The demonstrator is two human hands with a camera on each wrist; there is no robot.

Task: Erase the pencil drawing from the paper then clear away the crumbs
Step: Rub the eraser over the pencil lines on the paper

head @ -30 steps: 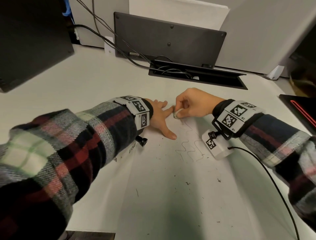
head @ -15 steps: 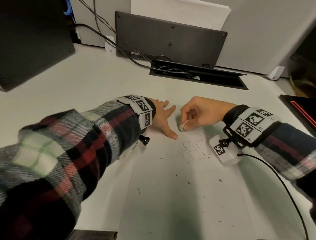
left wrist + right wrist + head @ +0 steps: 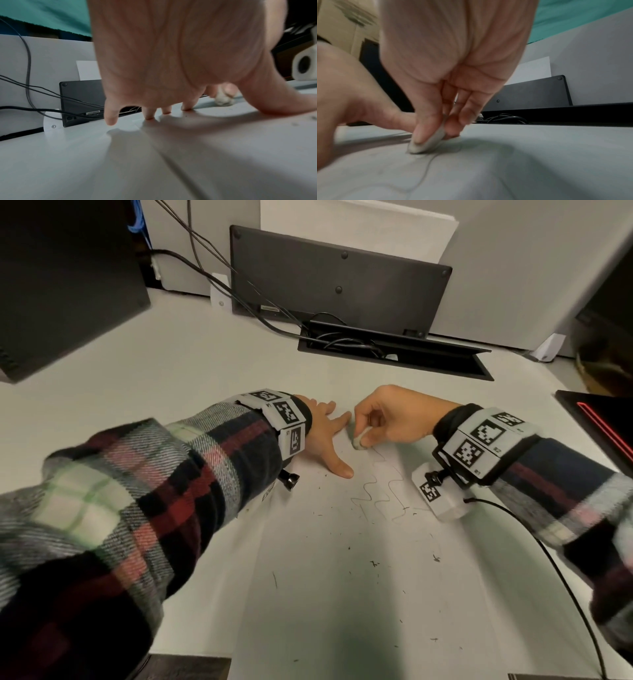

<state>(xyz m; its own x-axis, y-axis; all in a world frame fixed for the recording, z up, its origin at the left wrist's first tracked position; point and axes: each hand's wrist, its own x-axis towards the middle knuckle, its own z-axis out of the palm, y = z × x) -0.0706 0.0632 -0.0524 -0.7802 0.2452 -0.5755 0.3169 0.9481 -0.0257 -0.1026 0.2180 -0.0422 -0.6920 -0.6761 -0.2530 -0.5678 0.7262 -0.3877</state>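
A white sheet of paper [image 3: 342,594] lies on the desk with a faint wavy pencil drawing [image 3: 380,491] near its far end. My right hand [image 3: 366,436] pinches a small grey-white eraser [image 3: 359,442] between thumb and fingers and presses it on the paper at the drawing's top. The right wrist view shows the eraser [image 3: 428,140] touching the paper on a pencil line [image 3: 426,167]. My left hand [image 3: 329,440] lies flat with spread fingers [image 3: 149,115] on the paper just left of the eraser [image 3: 223,100]. Dark eraser crumbs [image 3: 375,564] are scattered over the sheet.
A black keyboard [image 3: 339,282] leans against the back wall behind an open cable tray [image 3: 394,354] with cables. A black box [image 3: 65,278] stands at the far left. A dark device with a red line [image 3: 603,422] sits at the right. A wrist-camera cable [image 3: 555,570] trails over the paper.
My right hand rubbed the eraser down toward the drawing and then back up and away; it now sits near my left index fingertip. The left hand has stayed in place.
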